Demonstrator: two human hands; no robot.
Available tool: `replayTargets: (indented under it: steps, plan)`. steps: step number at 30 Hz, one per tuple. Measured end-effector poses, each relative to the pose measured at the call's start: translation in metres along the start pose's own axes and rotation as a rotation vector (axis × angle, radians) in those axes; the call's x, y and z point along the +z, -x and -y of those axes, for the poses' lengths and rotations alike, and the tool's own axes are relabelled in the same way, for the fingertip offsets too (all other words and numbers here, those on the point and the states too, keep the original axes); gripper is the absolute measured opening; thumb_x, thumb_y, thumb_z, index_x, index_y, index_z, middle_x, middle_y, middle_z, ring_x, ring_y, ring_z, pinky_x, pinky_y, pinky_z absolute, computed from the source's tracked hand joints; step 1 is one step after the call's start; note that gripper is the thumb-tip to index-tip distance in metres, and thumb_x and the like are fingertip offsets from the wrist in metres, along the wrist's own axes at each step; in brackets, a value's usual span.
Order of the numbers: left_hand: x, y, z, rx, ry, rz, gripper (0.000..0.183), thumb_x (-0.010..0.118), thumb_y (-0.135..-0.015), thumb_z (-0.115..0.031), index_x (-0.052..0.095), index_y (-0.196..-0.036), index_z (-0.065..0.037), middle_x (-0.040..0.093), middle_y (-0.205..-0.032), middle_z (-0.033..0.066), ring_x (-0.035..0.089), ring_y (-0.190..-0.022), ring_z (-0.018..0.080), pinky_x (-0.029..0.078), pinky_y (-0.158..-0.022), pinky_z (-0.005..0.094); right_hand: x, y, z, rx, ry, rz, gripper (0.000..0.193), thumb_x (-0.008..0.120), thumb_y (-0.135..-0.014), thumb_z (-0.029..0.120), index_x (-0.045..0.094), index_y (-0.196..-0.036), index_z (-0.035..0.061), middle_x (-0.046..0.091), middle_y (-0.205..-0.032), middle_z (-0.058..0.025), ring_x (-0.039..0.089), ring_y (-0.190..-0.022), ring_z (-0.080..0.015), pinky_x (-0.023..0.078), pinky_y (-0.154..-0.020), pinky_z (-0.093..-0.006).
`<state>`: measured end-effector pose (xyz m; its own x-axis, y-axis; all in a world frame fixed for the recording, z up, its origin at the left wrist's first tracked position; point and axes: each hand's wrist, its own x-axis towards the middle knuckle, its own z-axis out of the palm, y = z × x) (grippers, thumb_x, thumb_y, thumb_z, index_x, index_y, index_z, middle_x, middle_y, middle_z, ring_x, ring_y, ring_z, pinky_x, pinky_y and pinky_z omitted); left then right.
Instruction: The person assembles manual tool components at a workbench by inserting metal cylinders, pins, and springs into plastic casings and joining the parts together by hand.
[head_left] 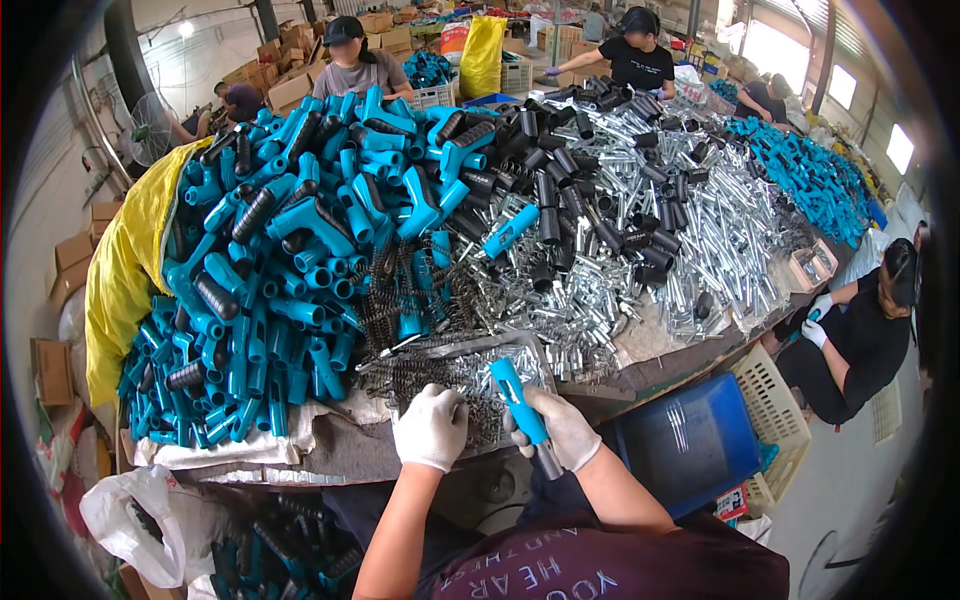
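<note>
Blue plastic handle (517,399) (metal-tipped) sits clasped in the gloved right hand (565,428); left hand (432,425) curls over coiled springs (478,385).

left hand (432,427): white glove | right hand (566,428): white glove | shirt: maroon, printed

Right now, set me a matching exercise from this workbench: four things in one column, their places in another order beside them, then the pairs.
Things:
1. blue handle
2. yellow sack
3. blue crate
4. tray of springs

Places:
A. draped at the pile's left edge
B. on the floor, right of the person
C. in the right hand
D. under the left hand, on the table

Pairs: 1-C, 2-A, 3-B, 4-D
</note>
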<state>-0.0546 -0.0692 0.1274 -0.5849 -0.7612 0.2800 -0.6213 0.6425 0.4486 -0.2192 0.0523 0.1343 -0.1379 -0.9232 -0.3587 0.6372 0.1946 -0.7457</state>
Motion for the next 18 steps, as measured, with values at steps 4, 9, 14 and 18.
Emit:
replayTargets:
  steps: [4, 9, 14, 18]
  plan:
    - [-0.014, 0.003, -0.006, -0.089, 0.202, 0.017, 0.01, 0.073, -0.077, -0.02, 0.071, -0.078, -0.01, 0.067, -0.081, 0.007, 0.066, -0.073, 0.0252, 0.052, -0.066, 0.0353, 0.004, 0.002, -0.001, 0.077, -0.065, 0.028, 0.036, 0.041, -0.104, 0.039, 0.058, -0.111, 0.0074, 0.065, -0.083, -0.0074, 0.061, -0.062, -0.0131, 0.051, -0.051, -0.0268]
    - [-0.02, 0.005, -0.009, -0.22, 0.794, 0.326, 0.012, 0.073, -0.081, -0.013, 0.07, -0.077, -0.002, 0.069, -0.076, 0.0039, 0.062, -0.072, 0.0092, 0.049, -0.068, 0.0269, 0.006, 0.002, 0.001, 0.195, -0.139, 0.121, 0.041, 0.039, -0.104, 0.043, 0.06, -0.109, 0.0087, 0.066, -0.084, -0.0059, 0.061, -0.063, -0.0123, 0.051, -0.051, -0.0274]
    - [-0.037, 0.003, -0.019, -0.378, 1.049, 0.545, 0.015, 0.074, -0.085, -0.012, 0.072, -0.083, 0.002, 0.069, -0.081, 0.0041, 0.061, -0.069, 0.0065, 0.048, -0.057, 0.0236, 0.009, 0.01, 0.011, 0.175, -0.047, 0.22, 0.038, 0.04, -0.105, 0.038, 0.059, -0.111, 0.0066, 0.066, -0.08, -0.0068, 0.06, -0.056, -0.0125, 0.048, -0.045, -0.0252]
    - [-0.039, 0.006, -0.021, -0.31, 1.04, 0.552, 0.014, 0.074, -0.086, -0.011, 0.072, -0.082, 0.002, 0.07, -0.085, 0.0067, 0.064, -0.075, 0.0092, 0.051, -0.065, 0.0234, 0.008, 0.012, 0.007, 0.145, -0.127, 0.311, 0.042, 0.037, -0.105, 0.038, 0.056, -0.123, 0.0051, 0.065, -0.078, -0.0087, 0.056, -0.051, -0.0143, 0.046, -0.043, -0.0262]
